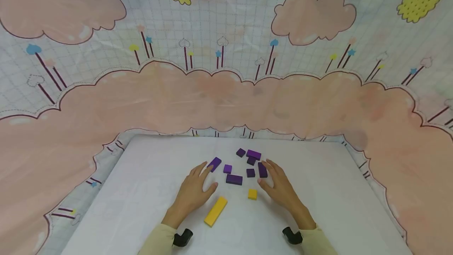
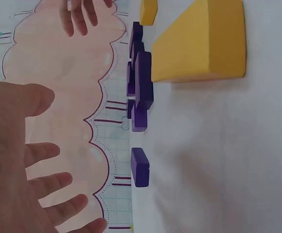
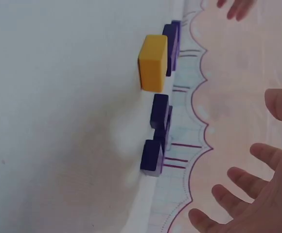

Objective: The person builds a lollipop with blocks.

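My left hand [image 1: 191,195] hovers over the left side of the scattered blocks with fingers spread, holding nothing. Its fingertips overlap a purple rectangular block [image 1: 216,163] in the head view; the left wrist view shows them apart from the blocks. On the right, my right hand [image 1: 282,189] is also spread and empty, beside a dark purple rectangular block [image 1: 262,170]. Between the hands lie a purple cube [image 1: 227,169], a long purple block [image 1: 234,179] and another dark cube [image 1: 250,172]. Closer to me are a long yellow block [image 1: 215,211] and a yellow cube [image 1: 252,194].
Farther back sit a purple rectangular block [image 1: 254,154], a dark cube [image 1: 251,161] touching or close to it, and another cube [image 1: 240,152]. The white tabletop [image 1: 141,180] ends at a patterned cloth [image 1: 226,101] behind it.
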A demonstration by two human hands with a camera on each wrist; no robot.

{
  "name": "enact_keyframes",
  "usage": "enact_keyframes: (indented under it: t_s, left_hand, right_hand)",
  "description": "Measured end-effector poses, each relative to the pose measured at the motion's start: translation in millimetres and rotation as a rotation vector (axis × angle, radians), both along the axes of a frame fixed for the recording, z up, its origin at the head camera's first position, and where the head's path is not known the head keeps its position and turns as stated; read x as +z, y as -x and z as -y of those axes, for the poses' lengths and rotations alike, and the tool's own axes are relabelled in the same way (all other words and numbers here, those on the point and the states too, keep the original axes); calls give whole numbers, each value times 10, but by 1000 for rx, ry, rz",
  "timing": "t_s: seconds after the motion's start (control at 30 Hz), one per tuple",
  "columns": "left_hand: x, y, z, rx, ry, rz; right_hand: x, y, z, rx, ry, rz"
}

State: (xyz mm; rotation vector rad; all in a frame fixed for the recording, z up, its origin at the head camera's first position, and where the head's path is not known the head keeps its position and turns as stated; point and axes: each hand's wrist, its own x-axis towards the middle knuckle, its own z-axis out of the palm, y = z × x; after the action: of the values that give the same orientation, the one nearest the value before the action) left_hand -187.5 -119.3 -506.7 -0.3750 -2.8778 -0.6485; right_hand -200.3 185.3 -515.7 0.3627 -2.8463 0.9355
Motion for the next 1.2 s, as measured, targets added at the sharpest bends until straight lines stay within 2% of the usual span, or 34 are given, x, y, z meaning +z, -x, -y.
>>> enact_keyframes:
  t_s: [0.17,0.47,0.7,1.0,1.2]
  left_hand:
    - [-11,-54,1,10,-36,51]
    - [-46,-102,26,18,-112,124]
    - [-42,-109,-6,27,-174,192]
    - [-115,-131,29,2,-281,245]
    - [-145,-145,62,-76,-307,315]
  right_hand:
    - [-28,-50,31,-4,66,39]
    - [-106,-109,106,-34,65,96]
    - [-165,-118,93,-26,83,83]
    - [-218,-133,93,0,95,101]
    - [-222,-156,114,0,103,126]
